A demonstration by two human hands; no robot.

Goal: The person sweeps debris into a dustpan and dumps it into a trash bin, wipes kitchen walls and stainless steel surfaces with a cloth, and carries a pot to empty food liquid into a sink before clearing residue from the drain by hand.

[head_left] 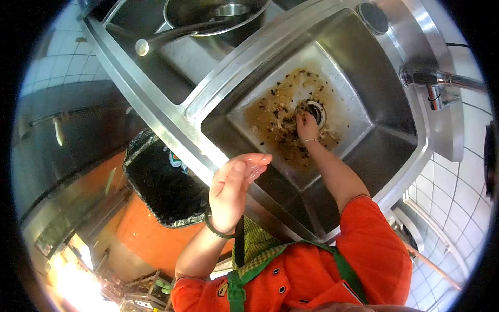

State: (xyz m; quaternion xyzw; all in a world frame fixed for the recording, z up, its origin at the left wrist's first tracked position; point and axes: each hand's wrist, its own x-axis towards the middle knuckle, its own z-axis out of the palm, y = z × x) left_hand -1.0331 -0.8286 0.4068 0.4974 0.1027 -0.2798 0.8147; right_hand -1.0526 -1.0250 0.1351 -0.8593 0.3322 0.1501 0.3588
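Observation:
My right hand point(306, 128) reaches down into the steel sink basin point(353, 88). Its fingers are bunched together on wet food scraps point(283, 122) beside the round drain point(315, 112). Brownish water and dark and pale bits lie spread over the basin floor around it. My left hand point(231, 190) is raised over the basin's front rim, apart from the scraps. It looks wet and cupped, with the fingers extended and the thumb alongside. Nothing shows in it.
A second basin at the upper left holds a large pot point(213, 18) and a long dark handle point(171, 37). A faucet point(431, 80) stands at the right. Below the sink's left edge is a bin point(156, 179) lined with a black bag. A round black stopper point(372, 18) rests on the rim.

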